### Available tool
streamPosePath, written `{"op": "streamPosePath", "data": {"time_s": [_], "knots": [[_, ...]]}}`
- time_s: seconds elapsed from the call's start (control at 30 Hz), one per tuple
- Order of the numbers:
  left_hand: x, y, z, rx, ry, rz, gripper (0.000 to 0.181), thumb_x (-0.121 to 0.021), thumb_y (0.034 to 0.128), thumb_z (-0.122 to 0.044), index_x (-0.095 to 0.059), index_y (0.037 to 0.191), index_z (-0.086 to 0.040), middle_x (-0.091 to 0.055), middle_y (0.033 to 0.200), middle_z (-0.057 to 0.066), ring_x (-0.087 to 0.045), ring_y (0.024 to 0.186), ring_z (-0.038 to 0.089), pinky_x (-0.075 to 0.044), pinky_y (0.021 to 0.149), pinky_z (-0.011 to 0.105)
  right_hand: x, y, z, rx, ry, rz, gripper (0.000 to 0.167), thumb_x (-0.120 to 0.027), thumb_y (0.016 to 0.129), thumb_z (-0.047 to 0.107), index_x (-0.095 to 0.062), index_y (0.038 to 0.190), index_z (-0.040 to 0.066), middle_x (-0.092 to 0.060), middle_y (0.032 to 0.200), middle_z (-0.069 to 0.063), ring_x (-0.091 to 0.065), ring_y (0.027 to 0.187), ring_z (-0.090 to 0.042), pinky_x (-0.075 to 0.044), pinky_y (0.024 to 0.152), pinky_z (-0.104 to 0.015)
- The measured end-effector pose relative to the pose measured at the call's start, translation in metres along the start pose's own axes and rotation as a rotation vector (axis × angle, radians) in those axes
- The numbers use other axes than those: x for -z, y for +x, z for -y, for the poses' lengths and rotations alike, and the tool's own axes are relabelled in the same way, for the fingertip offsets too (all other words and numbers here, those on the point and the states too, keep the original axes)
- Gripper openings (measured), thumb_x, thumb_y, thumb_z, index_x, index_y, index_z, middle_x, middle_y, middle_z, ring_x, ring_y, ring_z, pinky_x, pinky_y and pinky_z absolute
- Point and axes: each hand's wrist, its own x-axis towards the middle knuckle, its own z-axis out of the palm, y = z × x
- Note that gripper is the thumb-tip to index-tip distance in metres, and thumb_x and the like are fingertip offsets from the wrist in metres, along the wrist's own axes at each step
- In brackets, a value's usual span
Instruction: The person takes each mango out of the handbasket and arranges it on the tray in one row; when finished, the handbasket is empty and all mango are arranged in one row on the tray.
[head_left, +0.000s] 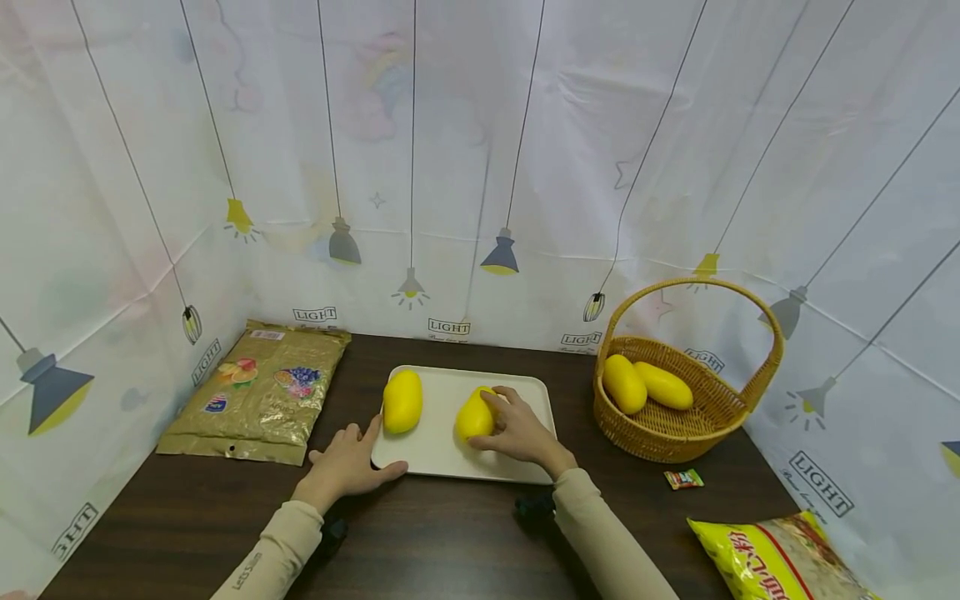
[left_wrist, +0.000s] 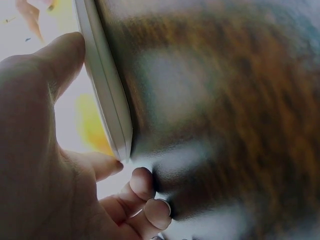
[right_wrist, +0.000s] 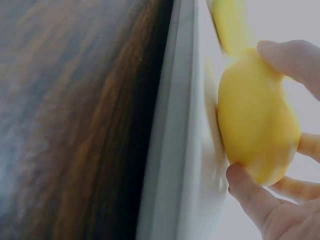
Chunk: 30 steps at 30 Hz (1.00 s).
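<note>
Right hand [head_left: 522,429] pinched a yellow fruit [head_left: 472,418] between thumb and fingers, on or just above the white tray [head_left: 435,454], centre of frame; left hand [head_left: 343,468] was spread at the tray's lower-left corner, second fruit [head_left: 403,402] nearby. Step looked like placing or picking up, couldn't tell which. Next move seemed to call for gentle release or straight lift, tray steadied; basket [head_left: 660,440] sat right of frame

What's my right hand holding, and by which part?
The right mango on the tray, gripped by opposite sides between your right hand's thumb and fingers.
</note>
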Motion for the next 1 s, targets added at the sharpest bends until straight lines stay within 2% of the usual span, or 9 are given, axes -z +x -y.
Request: {"op": "streamPosePath", "data": {"time_s": [0.4,0.63,1.0], "knots": [[0.009,-0.003,-0.003,-0.004,0.013,-0.004,0.102,-0.061,0.0832,-0.075,-0.029,0.160,-0.016,-0.054,0.126,0.022,-0.054,0.115,0.039,-0.038,0.085,0.079,-0.007,0.023,0.013,0.011,0.013,0.069,0.088,-0.081,0.078,0.047,-0.045,0.153,0.017,-0.034,0.160,-0.015,-0.042,0.143,-0.039,-0.045,0.111,-0.049],[0.005,0.000,-0.001,-0.001,0.019,0.000,0.103,-0.059,0.0824,-0.078,-0.029,0.160,-0.017,-0.054,0.129,0.022,-0.054,0.117,0.040,-0.038,0.086,0.080,-0.012,0.030,0.021,0.046,0.066,0.125,0.088,-0.081,0.080,0.043,-0.042,0.154,0.015,-0.029,0.162,-0.016,-0.046,0.141,-0.036,-0.051,0.106,-0.044],[0.003,-0.002,-0.002,0.007,0.010,-0.003,0.102,-0.059,0.0830,-0.077,-0.029,0.160,-0.018,-0.053,0.130,0.022,-0.053,0.119,0.040,-0.038,0.087,0.079,-0.015,0.043,0.026,0.117,-0.017,0.168,0.086,-0.074,0.080,0.040,-0.042,0.154,0.013,-0.026,0.166,-0.015,-0.038,0.148,-0.037,-0.044,0.113,-0.048]]}}
